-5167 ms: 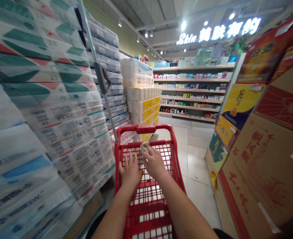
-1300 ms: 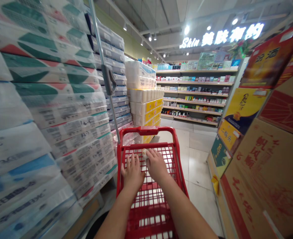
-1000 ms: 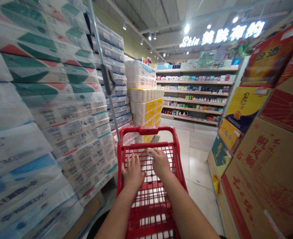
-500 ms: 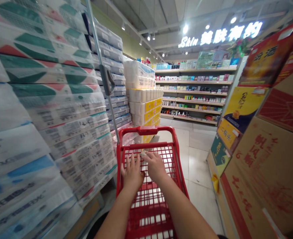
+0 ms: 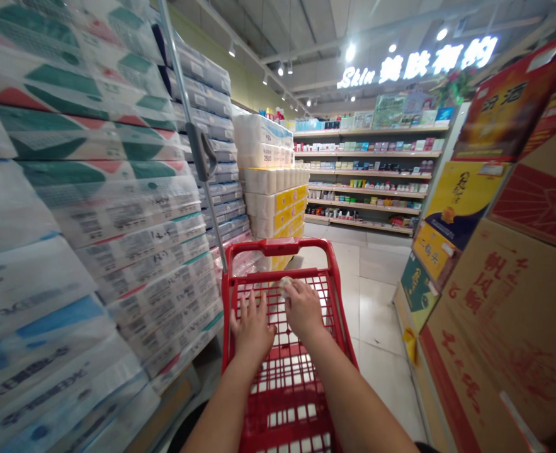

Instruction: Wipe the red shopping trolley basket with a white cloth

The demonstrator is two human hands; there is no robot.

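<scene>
In front of me stands a red plastic shopping basket cart (image 5: 282, 274) with a grid of openings. My left hand (image 5: 252, 327) lies over the left part of the grid, fingers spread and nothing in them. To its right, over the same grid, my right hand (image 5: 303, 308) has its fingers curled around a small whitish crumpled wad (image 5: 285, 284). The wad looks like a tissue or a wipe, but most of it is hidden. A grey metal pole with a dark handle (image 5: 203, 151) rises from the cart's left far corner.
Tall stacks of wrapped paper packs (image 5: 140, 207) line the left side. Toilet roll packs (image 5: 271, 182) stand past the cart. Printed cartons (image 5: 490, 314) are piled along the right. Shelves of small products (image 5: 367, 173) run across the back, beyond the tiled floor (image 5: 376, 302).
My right hand has shifted slightly right and away from my left hand, and its fingers have curled more around the wad. My left hand has stayed nearly in place.
</scene>
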